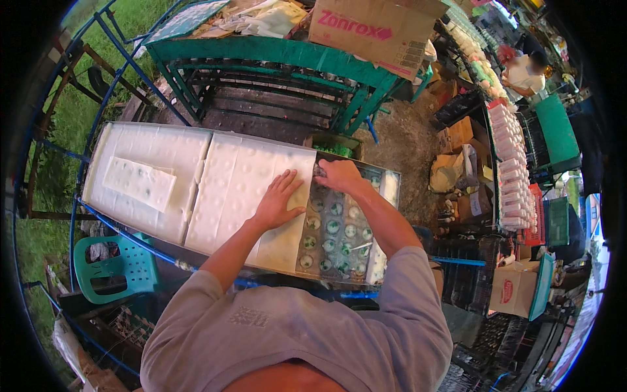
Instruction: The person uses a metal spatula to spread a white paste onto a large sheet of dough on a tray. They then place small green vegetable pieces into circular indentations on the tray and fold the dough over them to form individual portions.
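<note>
My left hand [279, 202] lies flat with fingers spread on a cream-coloured dimpled sheet [232, 189], near its right edge. My right hand [339, 175] is closed at the far end of that same edge; what its fingers hold is too small to make out. Right of the edge, a shallow panel [339, 225] shows rows of round green-and-white pieces, some under a glossy clear surface. Another cream dimpled sheet [147, 147] covers the left part of the long worktable. A smaller cream strip [139, 183] rests on top of it.
Beyond the worktable stands a green bench [274, 55] bearing loose cream pieces and a cardboard box [375, 29]. A teal plastic chair [114, 264] is at the near left. Stacked pale items [509, 163] line the right side, where another person [526, 72] is in the distance.
</note>
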Motion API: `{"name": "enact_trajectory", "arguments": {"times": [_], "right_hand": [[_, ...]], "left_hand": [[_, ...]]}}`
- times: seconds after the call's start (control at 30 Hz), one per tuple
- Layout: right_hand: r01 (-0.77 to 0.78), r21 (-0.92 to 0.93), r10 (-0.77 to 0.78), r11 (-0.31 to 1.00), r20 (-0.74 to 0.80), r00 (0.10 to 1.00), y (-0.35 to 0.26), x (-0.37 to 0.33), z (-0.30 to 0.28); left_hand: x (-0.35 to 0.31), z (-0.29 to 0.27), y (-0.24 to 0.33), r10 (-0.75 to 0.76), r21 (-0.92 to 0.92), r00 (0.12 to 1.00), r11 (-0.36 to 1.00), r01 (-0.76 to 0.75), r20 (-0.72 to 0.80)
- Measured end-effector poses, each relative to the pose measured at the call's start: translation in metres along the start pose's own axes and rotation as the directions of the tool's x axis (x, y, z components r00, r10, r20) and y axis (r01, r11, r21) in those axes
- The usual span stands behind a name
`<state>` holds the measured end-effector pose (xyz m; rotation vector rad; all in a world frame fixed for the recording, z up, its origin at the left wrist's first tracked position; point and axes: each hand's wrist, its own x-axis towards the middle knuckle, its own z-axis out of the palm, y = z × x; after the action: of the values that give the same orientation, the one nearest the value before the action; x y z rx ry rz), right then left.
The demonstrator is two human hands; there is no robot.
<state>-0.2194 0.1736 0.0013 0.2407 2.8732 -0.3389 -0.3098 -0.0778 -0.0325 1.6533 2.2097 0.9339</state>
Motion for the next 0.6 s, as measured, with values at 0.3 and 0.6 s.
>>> {"name": "enact_trajectory", "arguments": {"times": [0.3, 0.6], "right_hand": [[0.131, 0.063, -0.093, 0.989, -0.417, 0.904, 0.008, -0.03, -0.007], [-0.094, 0.289, 0.219, 0.953, -0.439, 0.871, -0.01, -0.073, -0.05]], "left_hand": [[0.017, -0.016, 0.018, -0.485, -0.669, 0.817, 0.723, 0.172, -0.313], [-0.031, -0.081, 0.026, -0.469, -0.93, 0.883, 0.326, 0.169, -0.004]]}}
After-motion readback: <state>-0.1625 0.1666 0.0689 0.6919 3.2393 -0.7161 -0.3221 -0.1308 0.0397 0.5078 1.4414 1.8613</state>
